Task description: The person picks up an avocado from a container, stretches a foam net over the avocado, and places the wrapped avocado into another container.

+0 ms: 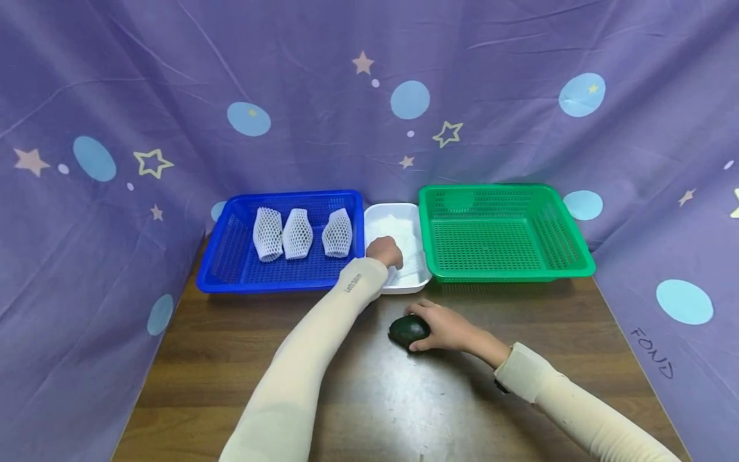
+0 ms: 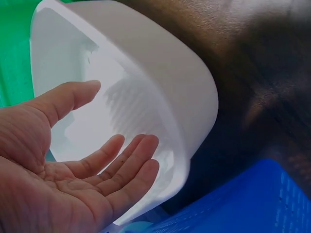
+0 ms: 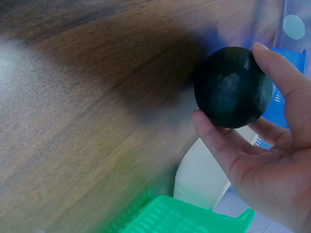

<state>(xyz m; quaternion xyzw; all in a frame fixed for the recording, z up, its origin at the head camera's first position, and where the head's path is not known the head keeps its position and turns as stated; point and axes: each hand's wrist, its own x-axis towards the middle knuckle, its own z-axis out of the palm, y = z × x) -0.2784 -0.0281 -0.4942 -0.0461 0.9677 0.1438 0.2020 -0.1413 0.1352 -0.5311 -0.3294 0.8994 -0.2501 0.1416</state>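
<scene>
My right hand (image 1: 444, 327) grips a dark green avocado (image 1: 408, 330) low over the table, in front of the white tub. Seen from the right wrist, thumb and fingertips curve around the smooth avocado (image 3: 232, 87). My left hand (image 1: 385, 251) is over the white tub (image 1: 398, 289). In the left wrist view that hand (image 2: 82, 160) has its fingers loosely bent and apart, with nothing between them. Inside the tub lies white netted material (image 1: 407, 247), partly hidden by the hand; its exact form is hard to tell.
A blue basket (image 1: 277, 282) at the left holds three white foam net sleeves (image 1: 297, 234); their contents are hard to make out. To the right of the tub stands a green basket (image 1: 508, 276). All are on a wooden table (image 1: 231, 359) before a purple curtain (image 1: 323, 96).
</scene>
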